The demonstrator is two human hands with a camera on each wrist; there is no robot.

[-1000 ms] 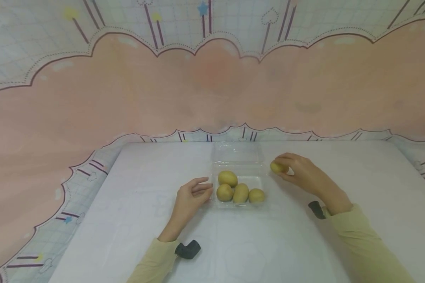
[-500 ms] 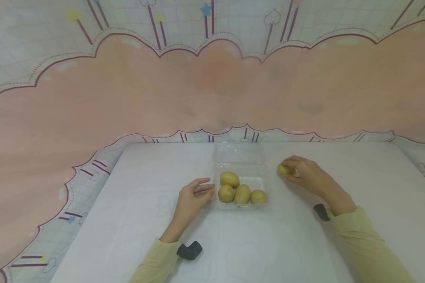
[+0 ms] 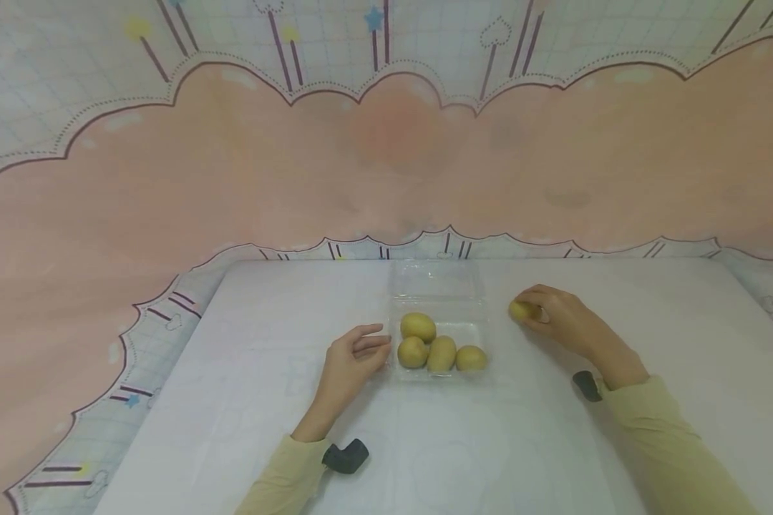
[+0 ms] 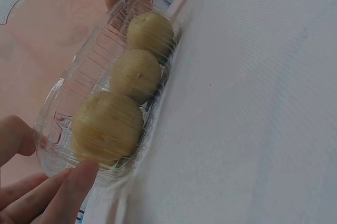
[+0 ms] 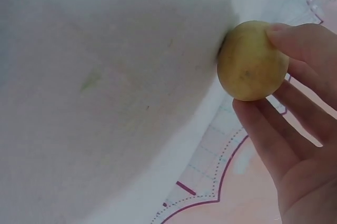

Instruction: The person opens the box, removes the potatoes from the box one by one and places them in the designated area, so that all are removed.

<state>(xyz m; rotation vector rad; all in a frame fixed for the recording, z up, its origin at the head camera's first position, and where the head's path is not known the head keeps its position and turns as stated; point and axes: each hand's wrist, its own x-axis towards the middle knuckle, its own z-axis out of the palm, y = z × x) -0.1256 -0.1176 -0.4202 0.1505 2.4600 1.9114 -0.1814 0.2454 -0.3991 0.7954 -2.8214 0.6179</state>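
In the head view a clear plastic clamshell box [image 3: 467,330] lies with its lid [image 3: 434,279] folded back. Several yellow-brown potatoes [image 3: 441,355] sit in its base, three of them along the near side. My left hand [image 3: 346,368] is at the box's left side; in the left wrist view its fingertips [image 4: 87,174] touch the clear wall, fingers relaxed. To the right of the box, my right hand [image 3: 563,322] pinches another potato [image 5: 253,61] between thumb and fingers. That potato is at the table surface, with a dark shadow against its edge in the right wrist view.
A white-covered table [image 3: 425,450] spreads under both hands. Behind it and along the left hangs a patterned peach cloth [image 3: 386,164]. Each wrist carries a dark camera mount [image 3: 346,456] close to the tabletop.
My right hand has moved a little right and down with the potato, away from the box. The left hand and the box stay in place; the view shifted slightly.
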